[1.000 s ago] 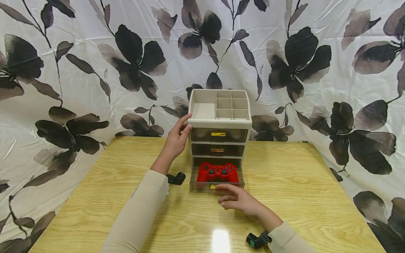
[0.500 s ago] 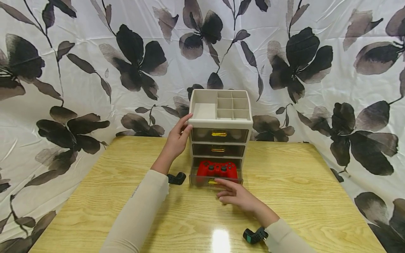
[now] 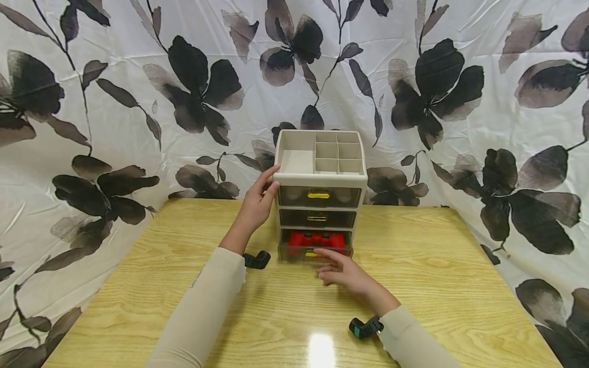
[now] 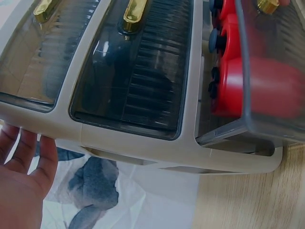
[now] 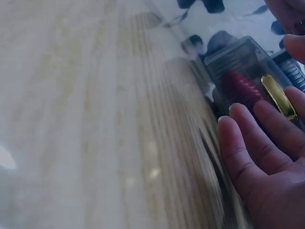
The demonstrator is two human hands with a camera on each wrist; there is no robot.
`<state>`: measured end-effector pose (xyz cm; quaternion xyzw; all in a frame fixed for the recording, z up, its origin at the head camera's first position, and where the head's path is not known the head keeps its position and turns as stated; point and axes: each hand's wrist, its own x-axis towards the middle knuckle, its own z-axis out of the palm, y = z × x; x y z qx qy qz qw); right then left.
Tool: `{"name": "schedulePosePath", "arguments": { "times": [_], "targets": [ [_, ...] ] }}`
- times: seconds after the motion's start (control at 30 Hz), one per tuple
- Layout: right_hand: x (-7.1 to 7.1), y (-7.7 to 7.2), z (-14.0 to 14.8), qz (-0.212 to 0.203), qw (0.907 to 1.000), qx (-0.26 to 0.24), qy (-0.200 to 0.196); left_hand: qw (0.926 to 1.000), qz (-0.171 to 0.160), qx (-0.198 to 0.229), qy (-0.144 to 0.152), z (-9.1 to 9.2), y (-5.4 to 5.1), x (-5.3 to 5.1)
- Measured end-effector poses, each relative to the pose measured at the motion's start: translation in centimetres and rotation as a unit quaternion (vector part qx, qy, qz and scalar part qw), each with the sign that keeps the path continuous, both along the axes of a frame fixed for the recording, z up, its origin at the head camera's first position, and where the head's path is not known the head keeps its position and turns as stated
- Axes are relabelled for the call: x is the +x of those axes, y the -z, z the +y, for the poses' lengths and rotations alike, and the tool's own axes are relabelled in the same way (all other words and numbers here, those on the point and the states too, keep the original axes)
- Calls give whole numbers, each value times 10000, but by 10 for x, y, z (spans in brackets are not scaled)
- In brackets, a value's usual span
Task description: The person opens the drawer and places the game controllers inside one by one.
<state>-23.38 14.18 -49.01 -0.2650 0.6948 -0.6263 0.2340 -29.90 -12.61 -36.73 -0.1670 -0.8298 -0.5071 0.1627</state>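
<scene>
A cream desktop organizer (image 3: 320, 177) with smoky clear drawers stands at the back of the table. Its bottom drawer (image 3: 294, 254) is partly pulled out, and a red game controller (image 3: 338, 239) lies inside. My right hand (image 3: 347, 274) is at that drawer's front, straight fingers against it by the gold handle (image 3: 310, 253). Along the organizer's upper left side rests my left hand (image 3: 256, 202), its fingers fairly straight. In the left wrist view, those left fingers (image 4: 46, 160) touch the cream frame. The right wrist view shows my right hand (image 5: 274, 167) with fingers extended near the handle.
The wooden table (image 3: 184, 235) spreads out on both sides of the organizer. Floral fabric (image 3: 202, 102) hangs behind and beside the table. The organizer's top has an open compartment tray (image 3: 296, 161). Black wrist devices (image 3: 365, 327) are on both arms.
The bottom drawer has slid inward with the red controller in it. My right hand has moved forward along with the drawer front. The left hand has stayed in place.
</scene>
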Motion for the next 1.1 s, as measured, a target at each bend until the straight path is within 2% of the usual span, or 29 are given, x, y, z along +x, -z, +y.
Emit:
{"name": "schedulePosePath", "arguments": {
  "times": [0.23, 0.47, 0.83, 1.1],
  "targets": [
    [-8, -1, -3, -121, 9997, -62, 203, 10000, 26, 6, 17, -1, 0, 1],
    [-17, 0, -5, -36, 9996, -158, 243, 9998, 168, 68, 73, -4, 5, -3],
    [-33, 5, -11, 47, 9985, -183, 506, 9999, 167, -31, 25, -5, 5, -2],
    [-39, 5, -14, 38, 9973, -103, 726, 9998, 211, -66, 24, -5, 5, -2]
  ]
}}
